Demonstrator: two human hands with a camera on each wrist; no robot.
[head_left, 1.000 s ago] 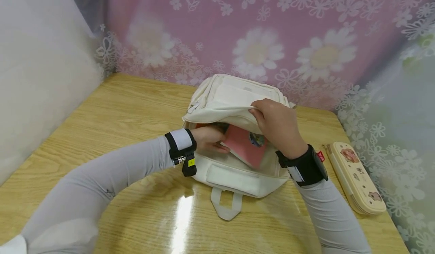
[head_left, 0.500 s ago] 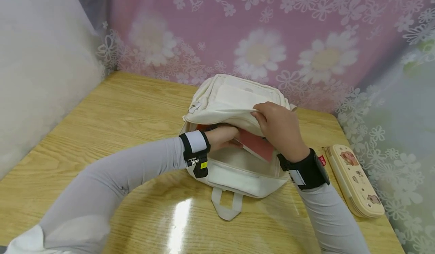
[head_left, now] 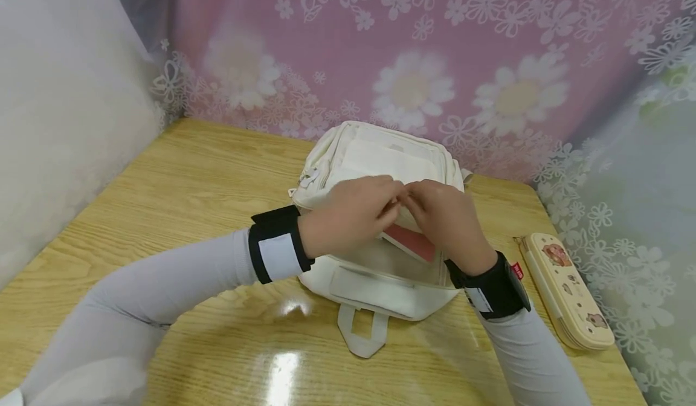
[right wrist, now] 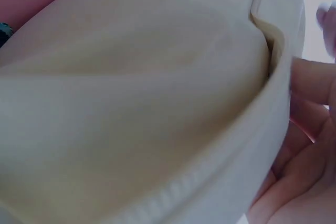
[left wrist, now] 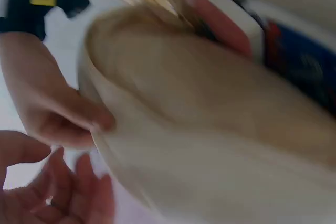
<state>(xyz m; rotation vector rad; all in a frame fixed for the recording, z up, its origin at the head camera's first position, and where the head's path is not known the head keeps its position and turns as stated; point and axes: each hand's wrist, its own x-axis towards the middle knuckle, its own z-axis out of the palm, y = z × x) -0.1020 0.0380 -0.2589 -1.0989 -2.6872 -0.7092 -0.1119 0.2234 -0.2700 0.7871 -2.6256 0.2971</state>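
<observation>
Backpack (head_left: 388,159), one, has two hands (head_left: 350,215) at it, the right (head_left: 450,225) pinching.

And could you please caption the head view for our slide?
Right hand holds open a cream backpack, left hand alongside, pink book inside.

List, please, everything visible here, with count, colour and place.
Backpack: 1, cream, on the table
Table: 1, yellowish wood, under the backpack
Book: 1, pink, inside the backpack
Blurred item: 1, blue-red, beside the book
Pencil case: 1, pale yellow, table's right side
Flowered cloth: count unclear, mostly pink, behind
Backdrop: 1, white, at left
Wristbands: 2, black and white, on wrists
Tag: 1, red, beside one wristband
Sleeves: 2, grey, on arms
Left hand: 1, over the backpack
Right hand: 1, gripping the backpack
</observation>
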